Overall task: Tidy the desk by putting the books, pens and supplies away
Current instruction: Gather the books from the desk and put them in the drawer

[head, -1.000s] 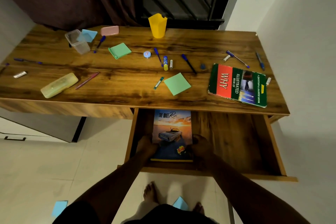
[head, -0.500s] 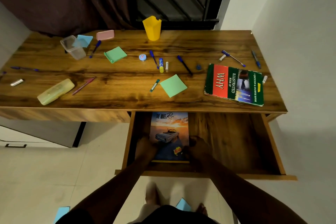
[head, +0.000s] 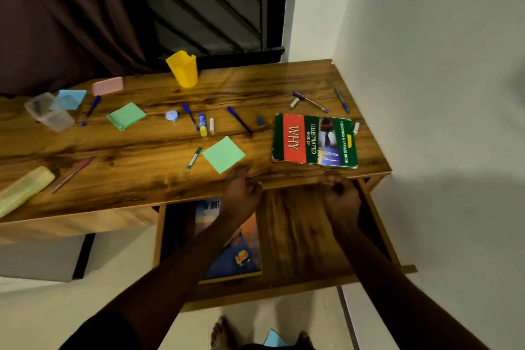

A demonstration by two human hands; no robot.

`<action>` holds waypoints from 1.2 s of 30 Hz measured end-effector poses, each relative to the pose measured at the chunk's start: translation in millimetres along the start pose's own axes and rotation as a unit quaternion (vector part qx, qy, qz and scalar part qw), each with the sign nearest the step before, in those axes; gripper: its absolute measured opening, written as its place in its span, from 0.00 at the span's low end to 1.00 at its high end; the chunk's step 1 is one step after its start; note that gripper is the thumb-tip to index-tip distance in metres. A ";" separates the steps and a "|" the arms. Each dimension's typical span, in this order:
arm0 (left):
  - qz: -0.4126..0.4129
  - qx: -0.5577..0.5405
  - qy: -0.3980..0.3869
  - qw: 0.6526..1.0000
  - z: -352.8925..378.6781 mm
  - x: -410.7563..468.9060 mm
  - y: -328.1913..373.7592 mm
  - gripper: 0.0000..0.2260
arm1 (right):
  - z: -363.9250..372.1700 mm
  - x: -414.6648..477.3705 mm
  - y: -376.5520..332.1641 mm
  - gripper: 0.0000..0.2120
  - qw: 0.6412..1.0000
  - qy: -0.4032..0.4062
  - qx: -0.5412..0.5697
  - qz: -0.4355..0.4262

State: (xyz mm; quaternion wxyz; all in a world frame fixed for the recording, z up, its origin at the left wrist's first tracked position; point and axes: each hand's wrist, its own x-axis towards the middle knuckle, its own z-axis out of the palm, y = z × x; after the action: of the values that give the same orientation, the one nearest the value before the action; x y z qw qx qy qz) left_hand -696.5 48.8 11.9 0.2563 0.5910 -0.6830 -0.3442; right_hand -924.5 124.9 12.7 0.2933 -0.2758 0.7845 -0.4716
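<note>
- Fingers of the left hand (head: 241, 196) were loosely curled, grasping nothing, at the table's (head: 127, 179) front edge.
- Fingers of the right hand (head: 341, 199), blurred, looked loosely curled and empty above the pulled-out drawer (head: 306, 236).
- A car-cover book (head: 241, 258) lay flat in the drawer's left part.
- The green "WHY" book (head: 312, 139) lay on the table near its right front corner.

A dark curtain (head: 56, 23) hung at the upper left of the frame, beside a black window grille (head: 204, 3). A pale wall (head: 440, 65) filled the right side; a grey cabinet (head: 37, 258) stood at lower left.
</note>
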 end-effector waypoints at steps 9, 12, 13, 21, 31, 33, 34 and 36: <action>-0.084 -0.046 -0.083 0.992 40.9 55.6 68.4 0.27 | -30.1 80.7 -17.6 0.22 0.995 -0.026 -0.095 0.027; -0.097 -0.055 -0.076 0.991 47.7 61.4 71.4 0.25 | -27.5 89.5 -19.3 0.23 0.995 -0.029 -0.089 0.034; -0.109 -0.062 -0.072 0.990 48.9 61.9 72.2 0.24 | -27.1 93.1 -19.0 0.24 0.996 -0.027 -0.081 0.040; -0.119 -0.074 -0.058 0.988 46.8 53.3 75.4 0.24 | -29.4 107.8 -14.7 0.20 0.988 -0.055 0.054 0.131; -0.181 -0.144 -0.067 0.971 45.4 40.7 73.5 0.33 | -35.3 85.8 -56.8 0.19 0.936 -0.082 0.335 0.076; -0.194 -0.172 -0.042 0.965 38.7 39.5 75.3 0.37 | -44.2 85.7 -59.4 0.19 0.938 -0.064 0.334 0.064; -0.184 -0.182 -0.022 0.966 33.2 39.6 76.4 0.36 | -49.6 85.9 -59.5 0.18 0.939 -0.059 0.334 0.058; -0.155 -0.167 0.022 0.973 19.4 41.7 78.7 0.31 | -62.7 86.8 -56.4 0.16 0.938 -0.058 0.337 0.048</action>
State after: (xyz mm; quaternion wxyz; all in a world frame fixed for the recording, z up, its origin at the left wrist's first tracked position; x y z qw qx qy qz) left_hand -768.0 16.1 58.1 0.3093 0.6463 -0.5101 -0.4759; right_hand -1019.5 76.9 70.2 0.4369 -0.1495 0.5736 -0.6766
